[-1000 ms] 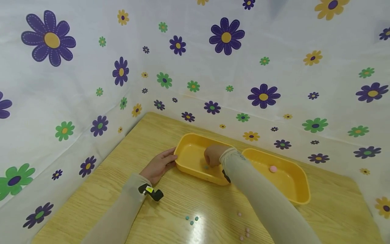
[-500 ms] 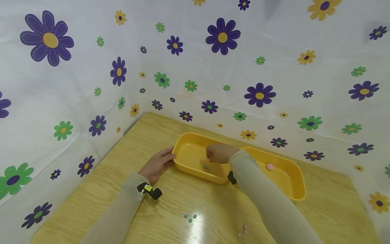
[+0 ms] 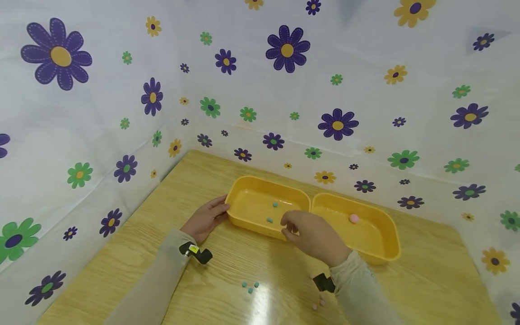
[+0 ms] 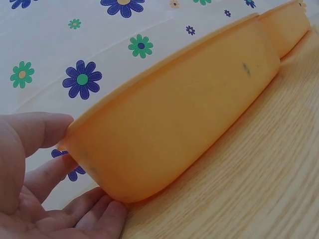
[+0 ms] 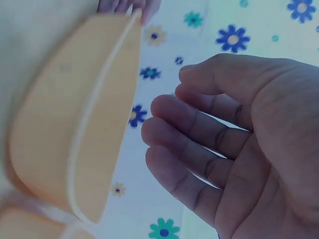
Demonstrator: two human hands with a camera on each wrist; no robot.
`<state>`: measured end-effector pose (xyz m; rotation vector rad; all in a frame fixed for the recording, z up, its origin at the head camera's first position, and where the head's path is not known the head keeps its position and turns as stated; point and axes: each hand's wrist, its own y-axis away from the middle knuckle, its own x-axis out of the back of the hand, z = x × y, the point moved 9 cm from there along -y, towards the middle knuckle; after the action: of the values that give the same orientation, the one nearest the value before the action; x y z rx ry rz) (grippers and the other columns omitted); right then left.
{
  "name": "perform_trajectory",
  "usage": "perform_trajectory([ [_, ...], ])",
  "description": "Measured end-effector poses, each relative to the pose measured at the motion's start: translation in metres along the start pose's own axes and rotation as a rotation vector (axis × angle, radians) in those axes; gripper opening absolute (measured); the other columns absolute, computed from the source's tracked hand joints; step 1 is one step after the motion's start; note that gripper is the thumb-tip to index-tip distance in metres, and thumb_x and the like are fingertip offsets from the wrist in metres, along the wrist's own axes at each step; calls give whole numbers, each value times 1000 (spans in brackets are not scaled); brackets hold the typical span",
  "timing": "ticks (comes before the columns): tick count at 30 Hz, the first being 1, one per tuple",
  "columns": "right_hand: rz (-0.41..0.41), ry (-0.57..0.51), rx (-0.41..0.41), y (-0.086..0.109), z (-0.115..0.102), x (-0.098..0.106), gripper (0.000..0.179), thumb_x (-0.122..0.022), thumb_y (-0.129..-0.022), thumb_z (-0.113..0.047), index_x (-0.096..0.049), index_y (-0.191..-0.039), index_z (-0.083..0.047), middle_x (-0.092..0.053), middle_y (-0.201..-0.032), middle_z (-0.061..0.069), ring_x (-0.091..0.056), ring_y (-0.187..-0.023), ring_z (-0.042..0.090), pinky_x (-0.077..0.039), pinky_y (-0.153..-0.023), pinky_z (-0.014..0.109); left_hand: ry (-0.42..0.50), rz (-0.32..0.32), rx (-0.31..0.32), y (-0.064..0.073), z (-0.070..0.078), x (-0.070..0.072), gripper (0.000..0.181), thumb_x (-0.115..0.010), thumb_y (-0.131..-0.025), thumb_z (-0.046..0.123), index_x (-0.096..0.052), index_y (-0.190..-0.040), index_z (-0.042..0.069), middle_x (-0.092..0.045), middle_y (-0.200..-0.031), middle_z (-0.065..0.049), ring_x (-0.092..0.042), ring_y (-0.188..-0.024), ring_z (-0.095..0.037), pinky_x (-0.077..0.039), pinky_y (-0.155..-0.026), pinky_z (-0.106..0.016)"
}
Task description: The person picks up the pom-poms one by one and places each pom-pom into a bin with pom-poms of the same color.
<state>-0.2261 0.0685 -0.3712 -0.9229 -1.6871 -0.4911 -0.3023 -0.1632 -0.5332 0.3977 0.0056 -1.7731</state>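
Observation:
My left hand (image 3: 205, 220) rests against the end of the left yellow tray (image 3: 260, 228). In the left wrist view, a digit touches the rim of this tray (image 4: 174, 124) and other fingertips lie by its lower corner. My right hand (image 3: 314, 234) is above the front right corner of the left tray, fingers loosely bent. The right wrist view shows nothing between the fingers of the right hand (image 5: 234, 134). Small teal balls (image 3: 275, 205) lie inside the left tray, a couple of them close together. One larger pink ball (image 3: 354, 218) lies in the right yellow tray (image 3: 387, 234).
Three teal balls (image 3: 250, 290) lie on the wooden table (image 3: 211, 280) in front of the left tray. Small pink balls (image 3: 322, 302) lie nearer the right wrist, partly hidden by it. A flower-patterned white sheet (image 3: 243, 81) hangs behind the table and along its left side.
My right hand has drawn back from inside the left tray toward its front right corner, and its fingers have loosened. More teal balls now show in the tray. The left hand stays at the tray's end.

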Motion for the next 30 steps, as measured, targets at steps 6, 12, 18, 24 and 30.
perform_trajectory([
  [6, 18, -28, 105, 24, -32, -29, 10, -78, -92, -11, -70, -98, -14, -68, -87, -8, -62, -77, 5, -54, -67, 22, 1, -18, -18, -2, 1, 1, 56, -54, -109, 17, -36, -161, 8, -35, -165, -12, -41, -147, -29, -40, -117, -38],
  [12, -69, -12, 107, 34, -45, -74, 10, -78, -90, -12, -71, -96, -14, -66, -83, -10, -57, -72, 0, -50, -63, 19, -1, -18, -13, -2, -1, 0, 55, -55, -109, 17, -36, -161, 9, -35, -165, -13, -41, -147, -30, -40, -118, -39],
  [18, -135, 27, 59, 33, -47, -107, 10, -81, -90, -17, -72, -92, -17, -59, -78, -13, -48, -65, -1, -46, -59, 16, -3, -17, -16, -1, 1, -2, 55, -55, -109, 18, -37, -161, 9, -36, -164, -13, -42, -147, -30, -41, -117, -38],
  [24, -174, -43, 0, 32, -47, -123, 13, -77, -94, -25, -70, -84, -20, -52, -75, -17, -46, -65, -2, -45, -60, 15, -5, -19, -16, -1, 1, -3, 55, -55, -109, 17, -36, -161, 8, -35, -165, -13, -41, -147, -31, -40, -117, -39],
  [30, -206, -83, -26, 31, -49, -129, 18, -76, -95, -28, -70, -80, -21, -53, -75, -17, -47, -67, -2, -47, -62, 16, -22, -10, -13, 1, -1, -1, 56, -55, -109, 19, -35, -161, 7, -35, -165, -13, -42, -147, -30, -41, -117, -38],
])
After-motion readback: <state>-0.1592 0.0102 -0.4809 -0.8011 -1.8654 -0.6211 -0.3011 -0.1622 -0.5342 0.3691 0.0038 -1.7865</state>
